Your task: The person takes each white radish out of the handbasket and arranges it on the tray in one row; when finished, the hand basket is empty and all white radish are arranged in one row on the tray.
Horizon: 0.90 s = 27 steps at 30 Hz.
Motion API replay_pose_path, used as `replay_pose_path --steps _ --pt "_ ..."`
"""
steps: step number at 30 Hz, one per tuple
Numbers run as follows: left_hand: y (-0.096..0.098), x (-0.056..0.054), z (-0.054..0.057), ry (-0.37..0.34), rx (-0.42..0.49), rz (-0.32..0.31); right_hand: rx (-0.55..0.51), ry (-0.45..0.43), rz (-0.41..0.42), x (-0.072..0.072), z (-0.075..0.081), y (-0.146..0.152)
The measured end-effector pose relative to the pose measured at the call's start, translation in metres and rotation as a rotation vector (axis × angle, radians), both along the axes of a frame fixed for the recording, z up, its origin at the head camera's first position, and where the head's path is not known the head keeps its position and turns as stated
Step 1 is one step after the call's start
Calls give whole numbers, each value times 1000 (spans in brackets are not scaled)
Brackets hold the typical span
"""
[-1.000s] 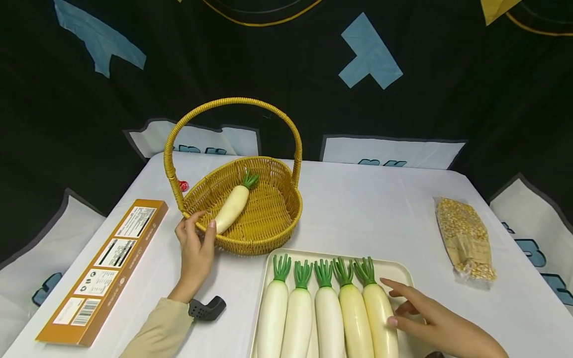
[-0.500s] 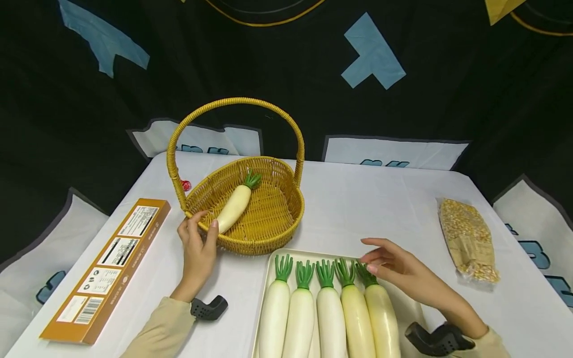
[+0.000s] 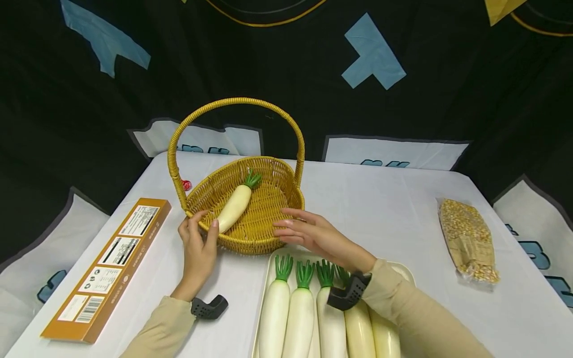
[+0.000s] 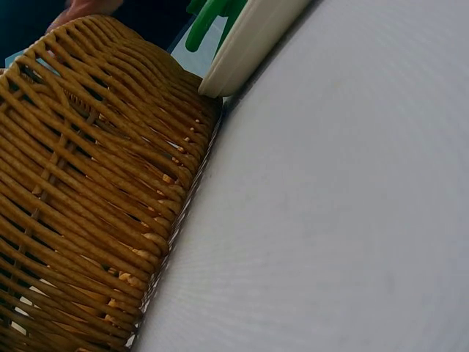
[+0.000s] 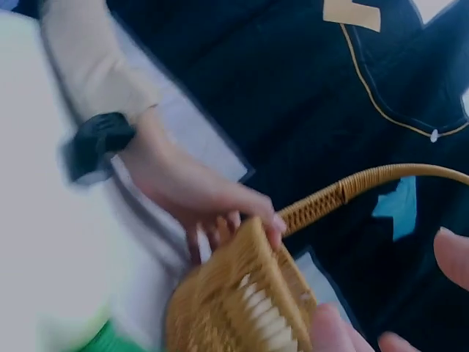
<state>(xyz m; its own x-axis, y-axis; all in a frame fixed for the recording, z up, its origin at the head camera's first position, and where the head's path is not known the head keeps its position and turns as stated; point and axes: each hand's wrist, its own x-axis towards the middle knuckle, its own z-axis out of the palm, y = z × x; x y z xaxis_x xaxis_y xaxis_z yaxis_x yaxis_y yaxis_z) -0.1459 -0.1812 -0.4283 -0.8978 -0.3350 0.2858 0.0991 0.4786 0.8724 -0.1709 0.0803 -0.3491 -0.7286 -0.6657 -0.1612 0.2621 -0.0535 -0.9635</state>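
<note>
My left hand (image 3: 197, 253) grips the near left rim of a yellow wicker basket (image 3: 264, 246); the right wrist view shows its thumb over the rim and fingers along the outer wall. One white radish (image 3: 235, 206) with green stalks lies inside the basket, tilted against the near left side. My right hand (image 3: 315, 236), fingers extended and holding nothing, is over the basket's near right rim; whether it touches cannot be made out. Below that arm, a cream tray (image 3: 408, 271) holds a row of several white radishes (image 3: 274, 313), the rightmost ones partly hidden by the sleeve.
A long orange box (image 3: 107, 268) with labels lies on the left of the white table. At the right is a clear bag of corn kernels (image 3: 467, 241). A small red object (image 3: 186, 185) sits behind the basket's left side. The basket's tall handle (image 3: 237, 101) arches upward.
My right hand has moved left and away from the tray's rightmost radish, past its stalks, to the basket's near right rim. The left hand keeps its grip on the basket.
</note>
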Motion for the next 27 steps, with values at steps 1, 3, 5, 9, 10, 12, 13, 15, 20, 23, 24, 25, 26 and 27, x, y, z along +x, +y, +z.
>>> replay_pose_path --steps 1,3,5,9,10,12,13,15,20,23,24,25,26,27 --pt "0 0 0 0 1 0 -4 -15 -16 -4 0 -9" --pt "0 0 -1 -3 3 0 15 -36 -55 -12 1 -26" --pt "0 1 -1 -2 4 0 20 -75 -108 -20 2 -41" --pt "0 1 0 -2 6 -1 53 -130 -203 -36 5 -64" --pt "0 1 0 -2 4 0 65 -137 -220 -40 5 -69" --pt "0 1 0 -2 1 2 120 -141 -239 -47 3 -79" --pt "0 0 0 -1 -1 4 146 -151 -252 -51 2 -83" --pt "0 0 1 2 -1 8 200 -183 -283 -59 -1 -91" --pt "1 -2 0 -1 0 0 280 -322 -389 -74 -9 -108" --pt "2 -2 0 -10 -8 -2 271 -395 -413 -80 -13 -117" --pt "1 -1 0 -13 -11 0 275 -406 -408 -81 -14 -119" --pt "1 -1 0 -15 -13 4 284 -411 -399 -82 -15 -122" --pt "1 0 0 -16 -16 7 289 -417 -391 -83 -16 -124" --pt "0 0 0 -15 -17 10 299 -419 -381 -83 -16 -126"
